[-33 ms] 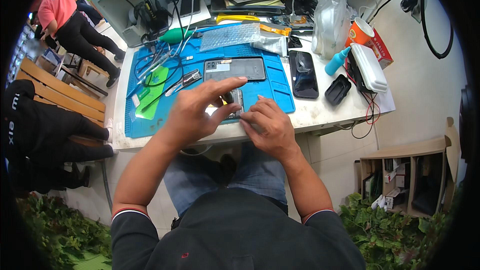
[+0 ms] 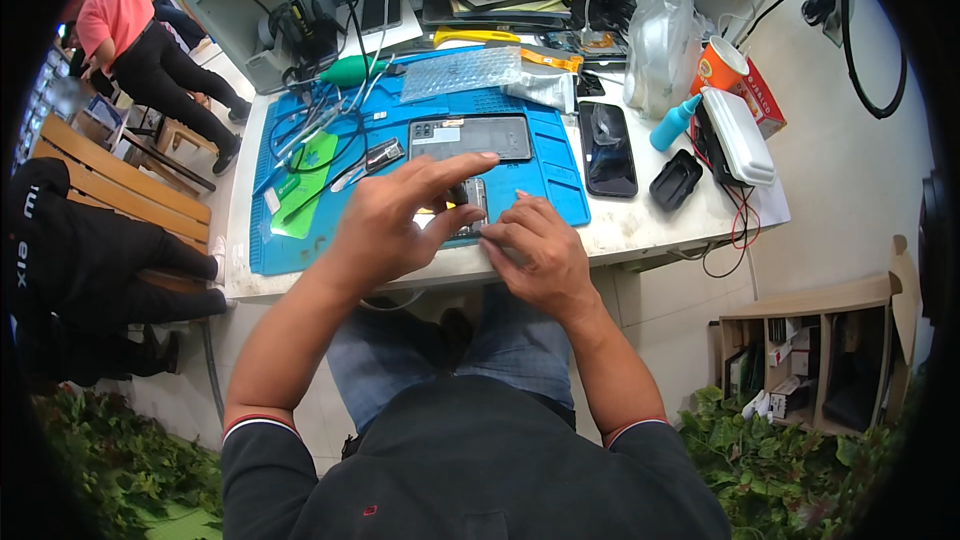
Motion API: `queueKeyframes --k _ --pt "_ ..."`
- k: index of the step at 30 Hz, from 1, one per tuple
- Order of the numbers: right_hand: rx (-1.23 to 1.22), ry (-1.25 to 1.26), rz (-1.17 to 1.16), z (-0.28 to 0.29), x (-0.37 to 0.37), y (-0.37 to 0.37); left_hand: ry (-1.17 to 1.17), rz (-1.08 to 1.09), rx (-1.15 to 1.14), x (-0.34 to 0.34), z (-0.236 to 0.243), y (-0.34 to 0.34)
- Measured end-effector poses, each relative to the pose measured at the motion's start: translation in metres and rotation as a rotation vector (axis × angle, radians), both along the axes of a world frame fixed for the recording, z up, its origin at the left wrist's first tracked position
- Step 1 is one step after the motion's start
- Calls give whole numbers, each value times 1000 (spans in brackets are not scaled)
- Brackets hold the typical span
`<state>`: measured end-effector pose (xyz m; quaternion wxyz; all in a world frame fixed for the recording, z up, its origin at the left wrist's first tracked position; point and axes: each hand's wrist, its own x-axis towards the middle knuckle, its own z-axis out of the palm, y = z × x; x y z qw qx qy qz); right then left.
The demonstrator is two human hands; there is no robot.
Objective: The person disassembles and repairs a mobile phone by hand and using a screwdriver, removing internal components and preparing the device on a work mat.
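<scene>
My left hand (image 2: 385,220) arches over an opened phone (image 2: 478,202) near the mat's front edge. A small dark rounded piece (image 2: 458,194) shows between its bent thumb and fingers; its exact kind is hard to make out. The index finger stretches out above the phone. My right hand (image 2: 540,252) is closed at the phone's lower right edge, fingertips pressed together against it. Much of the phone's left side lies hidden under my left hand. Just beyond, a dark grey phone back cover (image 2: 480,140) with camera holes rests on the blue work mat (image 2: 345,245).
Right of the mat lie a black phone (image 2: 608,165), a blue bottle (image 2: 674,123), a black tray (image 2: 677,180) and a white case (image 2: 738,135). Cables, tools and a green card (image 2: 312,180) crowd the left. Behind are bubble wrap (image 2: 455,75) and an orange cup (image 2: 721,64). People are at the left.
</scene>
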<state>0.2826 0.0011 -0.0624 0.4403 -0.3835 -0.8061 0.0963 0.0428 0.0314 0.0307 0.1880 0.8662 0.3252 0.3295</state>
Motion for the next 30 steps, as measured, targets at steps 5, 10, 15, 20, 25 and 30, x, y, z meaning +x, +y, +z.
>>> queueKeyframes --k 5,10,15,20,25,30 --pt "-6 2 -9 1 -1 -1 -83 -53 -31 4 2 6" --pt "-4 2 -10 1 0 -1 -94 -63 -103 5 4 5" --pt "1 -2 -11 0 -1 -1 -137 -79 -149 3 2 7" --pt "-4 -8 -10 0 -1 0 -99 -70 -79 2 5 9" --pt "-5 -15 -20 2 0 -1 36 -11 -151 0 12 8" --pt "-3 -8 -9 1 0 0 56 32 -105 0 6 8"
